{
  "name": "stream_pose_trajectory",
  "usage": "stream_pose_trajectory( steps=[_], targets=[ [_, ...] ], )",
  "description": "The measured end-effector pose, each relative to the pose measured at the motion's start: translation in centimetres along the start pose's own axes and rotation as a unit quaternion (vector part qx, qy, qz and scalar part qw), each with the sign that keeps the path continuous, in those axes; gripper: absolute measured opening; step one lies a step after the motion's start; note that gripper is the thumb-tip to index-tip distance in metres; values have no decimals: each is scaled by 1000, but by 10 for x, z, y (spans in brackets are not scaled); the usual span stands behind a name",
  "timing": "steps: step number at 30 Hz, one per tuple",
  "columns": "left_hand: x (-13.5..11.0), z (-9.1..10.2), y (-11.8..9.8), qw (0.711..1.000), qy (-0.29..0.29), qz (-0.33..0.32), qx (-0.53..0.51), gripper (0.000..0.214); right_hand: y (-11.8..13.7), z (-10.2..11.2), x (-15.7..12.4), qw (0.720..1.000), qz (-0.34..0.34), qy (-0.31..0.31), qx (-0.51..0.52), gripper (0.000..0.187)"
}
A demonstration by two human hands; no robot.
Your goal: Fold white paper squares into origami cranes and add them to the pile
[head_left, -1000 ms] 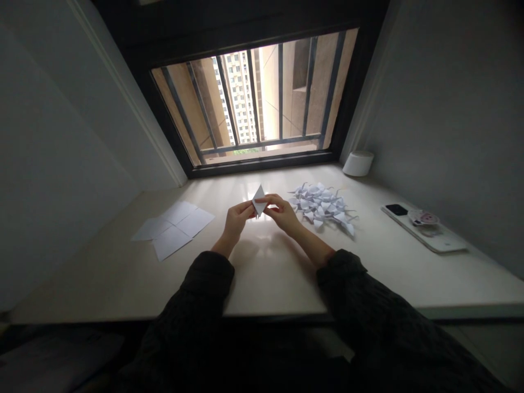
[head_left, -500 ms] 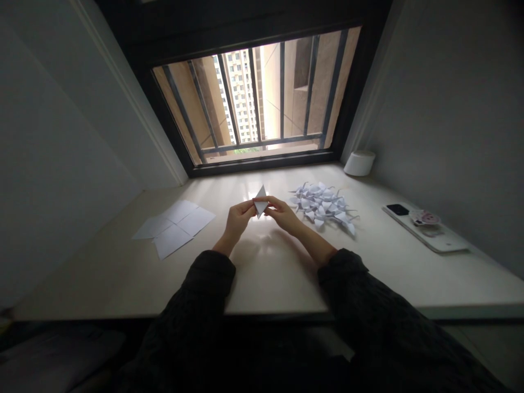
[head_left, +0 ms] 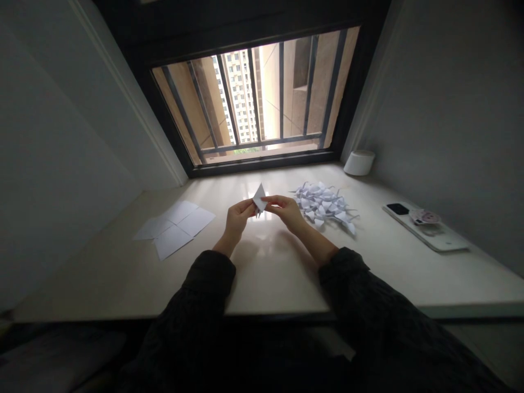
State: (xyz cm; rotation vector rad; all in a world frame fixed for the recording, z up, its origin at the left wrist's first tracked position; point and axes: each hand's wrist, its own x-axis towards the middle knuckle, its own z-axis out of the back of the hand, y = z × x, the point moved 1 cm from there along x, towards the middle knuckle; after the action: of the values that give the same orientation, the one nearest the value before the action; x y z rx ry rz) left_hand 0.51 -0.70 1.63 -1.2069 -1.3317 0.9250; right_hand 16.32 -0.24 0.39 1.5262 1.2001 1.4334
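Note:
A small white folded paper (head_left: 259, 195), diamond-shaped with a pointed top, is held up above the middle of the white surface. My left hand (head_left: 238, 218) pinches its left side, fingers closed. From the right, my right hand (head_left: 289, 211) grips the paper's other edge between thumb and fingertips. Just beyond my right hand lies a heap of folded white paper cranes (head_left: 323, 203). Several flat square sheets of white paper (head_left: 180, 221) are spread out to the left of my left hand.
A phone (head_left: 426, 229) with a round grip on its back lies at the right by the wall. At the back right corner stands a white rounded container (head_left: 359, 163). A barred window (head_left: 262, 103) rises behind the white surface (head_left: 270, 284).
My right fingers have shifted from across the top of the folded paper to its right edge. The paper has tilted slightly; my left hand stays nearly in place.

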Motion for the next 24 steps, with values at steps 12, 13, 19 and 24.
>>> stream_pose_trajectory(
  steps=[12,13,19,24],
  targets=[
    [-3,1,-8,990,29,-84,107,40,2,0,-1,999,-30,-28,7,33],
    [-2,2,-8,989,24,-93,115,36,4,0,-1,999,-30,-30,14,31],
    [4,5,-4,995,-33,-41,90,35,6,-3,-2,999,-34,-31,27,36],
    [2,4,-1,998,-37,8,55,39,3,-2,-1,997,-38,-53,29,32]
  ],
)
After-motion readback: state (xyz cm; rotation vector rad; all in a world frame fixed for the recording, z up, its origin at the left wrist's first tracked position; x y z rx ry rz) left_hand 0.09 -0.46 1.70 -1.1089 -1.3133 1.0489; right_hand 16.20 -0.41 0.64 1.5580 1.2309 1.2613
